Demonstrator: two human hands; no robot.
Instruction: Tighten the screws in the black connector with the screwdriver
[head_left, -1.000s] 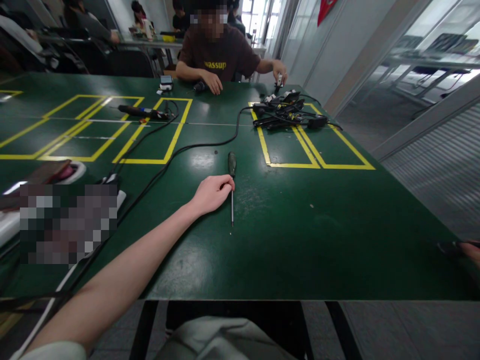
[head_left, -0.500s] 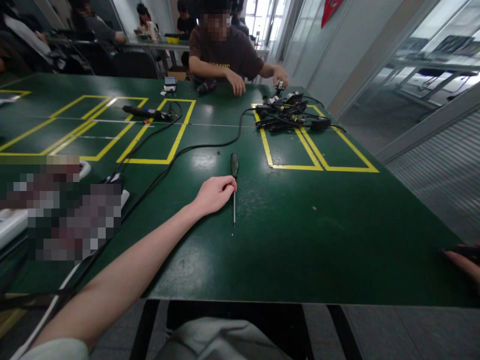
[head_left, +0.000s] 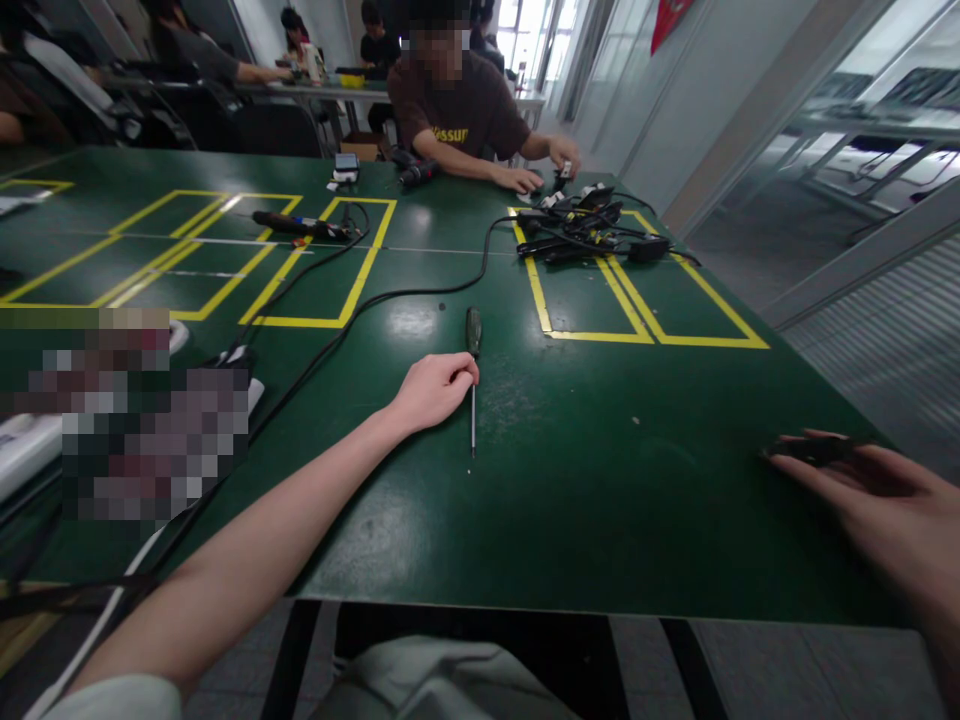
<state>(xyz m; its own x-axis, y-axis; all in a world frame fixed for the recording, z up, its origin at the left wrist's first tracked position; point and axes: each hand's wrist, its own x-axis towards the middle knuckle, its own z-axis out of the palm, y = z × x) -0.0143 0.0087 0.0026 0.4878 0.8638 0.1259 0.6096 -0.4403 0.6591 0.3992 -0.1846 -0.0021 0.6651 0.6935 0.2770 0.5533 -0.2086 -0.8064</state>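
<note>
A screwdriver (head_left: 472, 332) with a dark green handle lies on the green table, its metal shaft pointing toward me. My left hand (head_left: 437, 388) rests on the table with its fingers closed at the shaft, just below the handle. On the right, my right hand (head_left: 892, 485) is low over the table, thumb and fingers around a flat black object (head_left: 814, 450). Blur and the fingers hide what kind of object it is.
A pile of black cables and parts (head_left: 589, 225) lies at the far right, beside a co-worker's hands (head_left: 517, 180). Yellow tape (head_left: 300, 322) marks the table. A corded black tool (head_left: 300, 225) and a cordless drill (head_left: 416, 168) lie farther back. A black cable (head_left: 405, 291) crosses the table.
My right hand has come in from the right edge, carrying the black object leftward over the table. My left hand stays at the screwdriver. The co-worker's hand has shifted toward the cables.
</note>
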